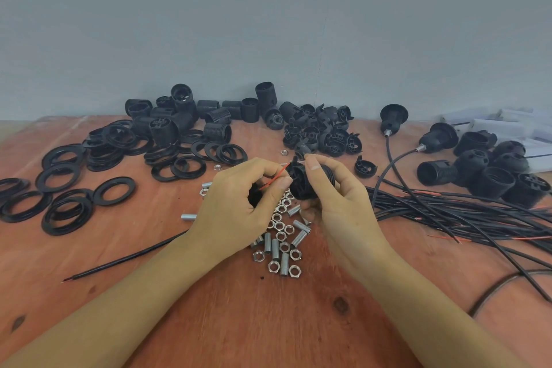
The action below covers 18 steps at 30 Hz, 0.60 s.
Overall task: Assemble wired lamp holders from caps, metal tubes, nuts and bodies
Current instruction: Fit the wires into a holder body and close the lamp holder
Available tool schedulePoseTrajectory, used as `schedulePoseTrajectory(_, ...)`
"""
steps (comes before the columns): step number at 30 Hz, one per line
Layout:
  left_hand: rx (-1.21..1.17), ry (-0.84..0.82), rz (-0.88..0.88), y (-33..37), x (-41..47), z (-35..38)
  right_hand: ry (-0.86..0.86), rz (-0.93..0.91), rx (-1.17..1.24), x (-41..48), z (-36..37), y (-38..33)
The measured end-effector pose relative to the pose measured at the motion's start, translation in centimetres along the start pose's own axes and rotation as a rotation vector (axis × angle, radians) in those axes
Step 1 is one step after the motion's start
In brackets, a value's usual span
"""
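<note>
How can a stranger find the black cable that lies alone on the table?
Start at the wooden table and find the left hand. From its wrist one black cable slants down-left, alone; all other cables lie bundled on the right.

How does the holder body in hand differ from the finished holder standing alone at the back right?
The held body is gripped by the right hand above the table; the finished holder rests on it. At the held body a red wire is pinched by the left hand; the finished holder trails a black cable from a metal tube. Both are black plastic.
</note>
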<state>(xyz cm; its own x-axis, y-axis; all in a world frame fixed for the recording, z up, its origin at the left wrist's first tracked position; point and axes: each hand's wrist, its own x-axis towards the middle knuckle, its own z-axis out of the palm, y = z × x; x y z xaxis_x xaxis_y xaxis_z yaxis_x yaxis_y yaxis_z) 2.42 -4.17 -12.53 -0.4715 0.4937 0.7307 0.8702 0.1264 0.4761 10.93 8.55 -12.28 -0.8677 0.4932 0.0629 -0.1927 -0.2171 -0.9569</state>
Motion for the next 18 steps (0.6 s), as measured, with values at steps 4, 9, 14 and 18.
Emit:
schedulePoseTrajectory(4, -0.017, 0.013, -0.016, -0.17, -0.13, 0.15, -0.005, -0.015, -0.012, 0.07, -0.08, 0.20)
schedulePoseTrajectory(9, -0.010, 0.024, 0.001, -0.15, -0.10, 0.13, 0.013, -0.028, -0.059, 0.13, -0.12, 0.15)
schedulePoseTrajectory(14, 0.026, -0.007, 0.060, -0.09, 0.03, 0.00, 0.023, 0.006, -0.087, 0.10, -0.38, 0.01)
schedulePoseTrajectory(18, 0.031, -0.025, 0.065, -0.30, 0.04, -0.10, 0.001, -0.019, -0.108, -0.17, -0.14, -0.23)
